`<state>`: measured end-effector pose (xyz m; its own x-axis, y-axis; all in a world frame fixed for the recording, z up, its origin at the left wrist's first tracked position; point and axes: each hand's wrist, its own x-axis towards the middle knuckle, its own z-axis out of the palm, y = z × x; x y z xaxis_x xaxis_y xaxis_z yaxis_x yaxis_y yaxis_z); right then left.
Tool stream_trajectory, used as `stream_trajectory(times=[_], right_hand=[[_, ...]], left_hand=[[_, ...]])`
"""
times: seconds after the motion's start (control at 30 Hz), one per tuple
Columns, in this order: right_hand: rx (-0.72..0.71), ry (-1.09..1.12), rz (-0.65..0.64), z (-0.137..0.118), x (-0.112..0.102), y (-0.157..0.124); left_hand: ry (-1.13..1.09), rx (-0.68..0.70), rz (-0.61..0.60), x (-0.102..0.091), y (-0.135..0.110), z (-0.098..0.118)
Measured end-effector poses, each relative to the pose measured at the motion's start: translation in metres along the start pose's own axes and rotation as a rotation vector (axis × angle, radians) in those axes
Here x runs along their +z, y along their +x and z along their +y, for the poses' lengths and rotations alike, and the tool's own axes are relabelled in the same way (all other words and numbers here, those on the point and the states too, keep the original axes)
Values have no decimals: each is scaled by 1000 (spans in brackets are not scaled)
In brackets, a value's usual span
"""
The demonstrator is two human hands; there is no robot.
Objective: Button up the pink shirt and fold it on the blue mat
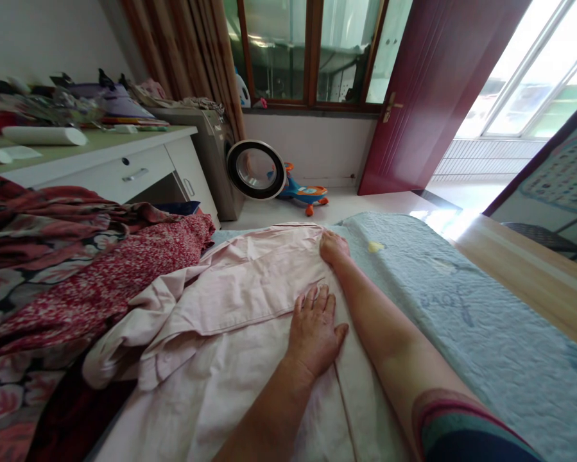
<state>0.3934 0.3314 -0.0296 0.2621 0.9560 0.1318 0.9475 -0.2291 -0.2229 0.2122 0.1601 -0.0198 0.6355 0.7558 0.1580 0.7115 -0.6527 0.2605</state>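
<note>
A pale pink garment (249,282) lies spread on the bed over a light blue quilted cover (461,308). My left hand (314,330) rests flat on the pink cloth, fingers stretched out and close together. My right hand (334,249) reaches farther along the garment's right edge near its far end, palm down on the cloth with the fingers curled at the hem; whether it grips the fabric is not clear.
A heap of red floral clothes (76,256) lies to the left. Beyond stand a white desk (119,170) with clutter, a washing machine (221,160) with its round door open, a toy car (305,192) and a dark red door (437,96). A wooden bed frame (529,269) runs along the right.
</note>
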Motion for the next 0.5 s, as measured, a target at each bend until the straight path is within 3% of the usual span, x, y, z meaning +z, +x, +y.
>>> stream_trajectory(times=[0.23, 0.33, 0.5], right_hand=[[102, -2, -126, -2, 1, 7], [110, -18, -119, -3, 0, 6], [-99, -2, 12, 0, -2, 1]], left_hand=[[-3, 4, 18, 6, -1, -2], [-3, 4, 26, 5, -2, -1], [0, -5, 27, -1, -1, 1]])
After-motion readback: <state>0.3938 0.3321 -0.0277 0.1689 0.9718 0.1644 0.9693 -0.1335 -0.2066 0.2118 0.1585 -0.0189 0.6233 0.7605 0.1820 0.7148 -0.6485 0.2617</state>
